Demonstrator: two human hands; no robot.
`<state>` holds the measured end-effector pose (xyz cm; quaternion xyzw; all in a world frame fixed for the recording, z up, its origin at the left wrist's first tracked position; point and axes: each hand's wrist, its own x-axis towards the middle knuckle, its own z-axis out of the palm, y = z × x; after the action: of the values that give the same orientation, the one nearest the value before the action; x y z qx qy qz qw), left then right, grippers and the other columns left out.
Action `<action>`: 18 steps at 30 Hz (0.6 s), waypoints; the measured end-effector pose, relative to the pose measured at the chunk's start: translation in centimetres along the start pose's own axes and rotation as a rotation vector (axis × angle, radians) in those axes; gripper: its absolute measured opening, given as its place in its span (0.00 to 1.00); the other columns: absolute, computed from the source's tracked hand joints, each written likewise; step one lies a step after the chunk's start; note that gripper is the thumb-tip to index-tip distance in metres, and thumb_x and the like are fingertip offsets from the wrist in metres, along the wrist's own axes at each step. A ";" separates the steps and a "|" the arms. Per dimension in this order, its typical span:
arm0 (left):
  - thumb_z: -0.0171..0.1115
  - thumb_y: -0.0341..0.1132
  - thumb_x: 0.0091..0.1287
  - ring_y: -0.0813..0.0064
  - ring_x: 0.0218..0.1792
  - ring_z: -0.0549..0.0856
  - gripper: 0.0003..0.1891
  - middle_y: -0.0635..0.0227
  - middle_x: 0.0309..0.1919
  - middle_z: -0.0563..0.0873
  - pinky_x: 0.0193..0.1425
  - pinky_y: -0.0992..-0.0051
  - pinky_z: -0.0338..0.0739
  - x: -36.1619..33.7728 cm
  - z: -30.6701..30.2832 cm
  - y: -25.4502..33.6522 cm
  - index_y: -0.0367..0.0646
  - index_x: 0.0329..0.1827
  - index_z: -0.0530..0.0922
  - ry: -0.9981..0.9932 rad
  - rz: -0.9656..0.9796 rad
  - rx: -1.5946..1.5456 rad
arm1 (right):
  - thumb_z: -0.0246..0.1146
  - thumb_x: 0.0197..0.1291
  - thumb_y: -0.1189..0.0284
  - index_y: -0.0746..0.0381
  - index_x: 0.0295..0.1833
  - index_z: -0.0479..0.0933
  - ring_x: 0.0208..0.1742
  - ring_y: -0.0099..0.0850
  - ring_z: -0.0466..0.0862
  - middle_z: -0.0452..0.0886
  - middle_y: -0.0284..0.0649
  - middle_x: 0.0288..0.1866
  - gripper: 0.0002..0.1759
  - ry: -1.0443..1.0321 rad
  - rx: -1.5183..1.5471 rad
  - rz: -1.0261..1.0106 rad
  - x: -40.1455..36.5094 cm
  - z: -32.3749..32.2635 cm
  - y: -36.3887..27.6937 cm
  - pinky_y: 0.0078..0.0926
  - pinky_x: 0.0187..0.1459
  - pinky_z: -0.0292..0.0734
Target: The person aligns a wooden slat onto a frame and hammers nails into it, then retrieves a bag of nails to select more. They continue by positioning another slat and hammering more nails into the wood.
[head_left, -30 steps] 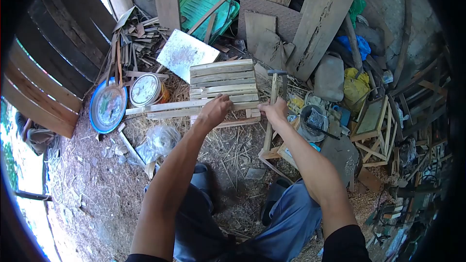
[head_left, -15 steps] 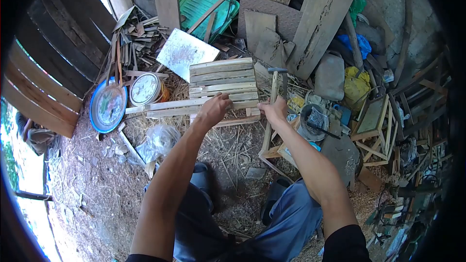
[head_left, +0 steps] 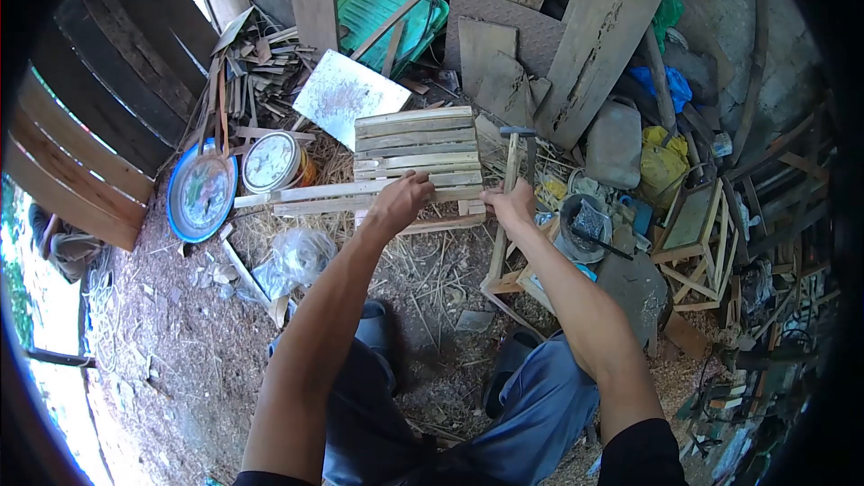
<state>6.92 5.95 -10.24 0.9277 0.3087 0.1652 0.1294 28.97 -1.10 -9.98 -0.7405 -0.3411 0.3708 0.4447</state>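
Standing left, blue-rimmed tray (head_left: 202,193); next, lidded bucket (head_left: 269,163). Long slats (head_left: 315,192) run right from there, across the near part of a slatted wooden panel (head_left: 415,139). Left hand (head_left: 398,204) rests on them, fingers bent; grip hidden, cannot tell. Right hand (head_left: 511,203) narrow at panel's right edge; anything pinched, cannot tell. Hammer (head_left: 517,130) just beyond.

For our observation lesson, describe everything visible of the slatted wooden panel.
The slatted wooden panel looks bare, pale to greyish, its slats side by side with thin gaps. It sits low, slats running crosswise. Long strips cross its near part, jutting leftward; the left hand lies over them, the right hand at their right end.
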 end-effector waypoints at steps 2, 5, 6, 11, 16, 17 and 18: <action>0.63 0.26 0.55 0.59 0.47 0.80 0.08 0.64 0.40 0.82 0.52 0.65 0.78 0.1 -0.1 0.1 0.42 0.38 0.81 -0.012 -0.001 0.007 | 0.70 0.49 0.82 0.66 0.41 0.68 0.35 0.29 0.85 0.82 0.40 0.33 0.18 0.009 -0.021 0.007 -0.2 -0.1 -0.3 0.22 0.33 0.83; 0.64 0.27 0.55 0.59 0.47 0.80 0.09 0.65 0.40 0.82 0.52 0.65 0.78 0.1 0.0 0.1 0.42 0.39 0.82 -0.023 -0.015 0.014 | 0.70 0.49 0.82 0.66 0.42 0.68 0.34 0.29 0.85 0.82 0.39 0.33 0.18 0.016 -0.021 0.022 -0.5 -0.1 -0.5 0.22 0.33 0.84; 0.64 0.27 0.56 0.59 0.47 0.79 0.09 0.65 0.41 0.82 0.52 0.65 0.77 0.1 0.2 0.0 0.42 0.40 0.82 -0.019 -0.029 0.016 | 0.70 0.49 0.82 0.66 0.42 0.68 0.34 0.29 0.85 0.82 0.39 0.33 0.18 0.015 0.000 0.028 -0.5 -0.1 -0.5 0.22 0.32 0.84; 0.64 0.28 0.56 0.59 0.47 0.80 0.10 0.64 0.42 0.82 0.53 0.65 0.77 0.2 0.7 -0.6 0.42 0.41 0.82 -0.014 -0.019 -0.009 | 0.70 0.49 0.82 0.66 0.41 0.68 0.32 0.27 0.85 0.81 0.38 0.33 0.18 0.060 -0.051 -0.037 0.9 0.5 1.5 0.22 0.31 0.84; 0.64 0.28 0.56 0.58 0.48 0.80 0.10 0.63 0.42 0.82 0.53 0.65 0.77 0.2 1.0 -0.7 0.41 0.41 0.82 0.005 -0.012 0.004 | 0.70 0.49 0.82 0.66 0.40 0.68 0.31 0.27 0.85 0.81 0.39 0.32 0.17 0.063 -0.013 -0.009 0.3 0.4 0.6 0.22 0.30 0.83; 0.64 0.27 0.56 0.58 0.48 0.79 0.10 0.62 0.42 0.82 0.53 0.65 0.77 0.2 1.0 -0.7 0.40 0.41 0.82 0.009 -0.020 -0.009 | 0.70 0.48 0.82 0.66 0.40 0.68 0.31 0.27 0.85 0.81 0.39 0.32 0.17 0.062 -0.024 -0.007 0.3 0.3 0.5 0.22 0.30 0.83; 0.63 0.27 0.56 0.58 0.48 0.79 0.10 0.62 0.42 0.82 0.53 0.65 0.77 0.2 0.9 -0.7 0.40 0.41 0.82 0.013 -0.026 -0.021 | 0.70 0.48 0.82 0.66 0.40 0.68 0.31 0.27 0.85 0.81 0.39 0.32 0.18 0.061 -0.034 -0.006 0.2 0.3 0.5 0.22 0.30 0.83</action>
<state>7.08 6.46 -11.26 0.9211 0.3200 0.1728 0.1391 28.95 -0.97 -10.58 -0.7579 -0.3360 0.3407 0.4433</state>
